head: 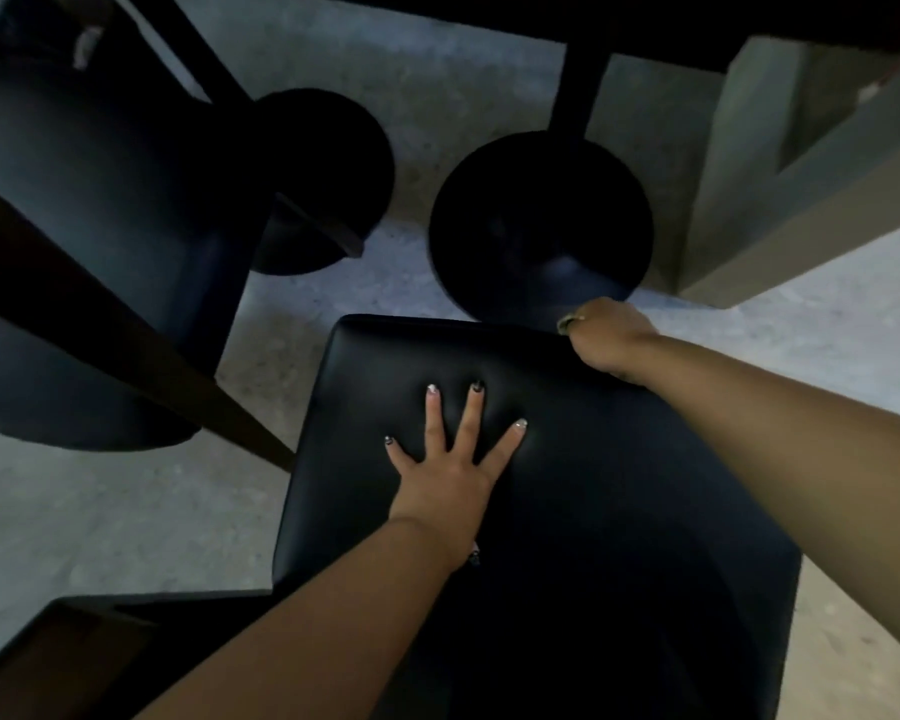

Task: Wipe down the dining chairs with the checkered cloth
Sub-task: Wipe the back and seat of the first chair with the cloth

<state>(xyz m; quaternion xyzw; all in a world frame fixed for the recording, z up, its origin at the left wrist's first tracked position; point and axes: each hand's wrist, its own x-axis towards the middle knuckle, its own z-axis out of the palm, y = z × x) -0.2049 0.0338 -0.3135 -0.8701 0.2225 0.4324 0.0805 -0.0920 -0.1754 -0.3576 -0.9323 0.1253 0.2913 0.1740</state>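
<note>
A black padded dining chair seat (567, 511) fills the lower middle of the view. My left hand (450, 470) lies flat on the seat's middle with its fingers spread, holding nothing. My right hand (611, 337) is curled over the seat's far right corner, its fingers hidden under the edge. A small pale thing shows at its knuckles; I cannot tell whether it is a ring or cloth. No checkered cloth is clearly in view.
A second dark chair (89, 241) stands at the left, its wooden leg slanting toward the seat. Two round black table bases (541, 226) (328, 163) sit on the grey floor (100, 511) beyond. A grey-green wall block (801, 189) stands at the right.
</note>
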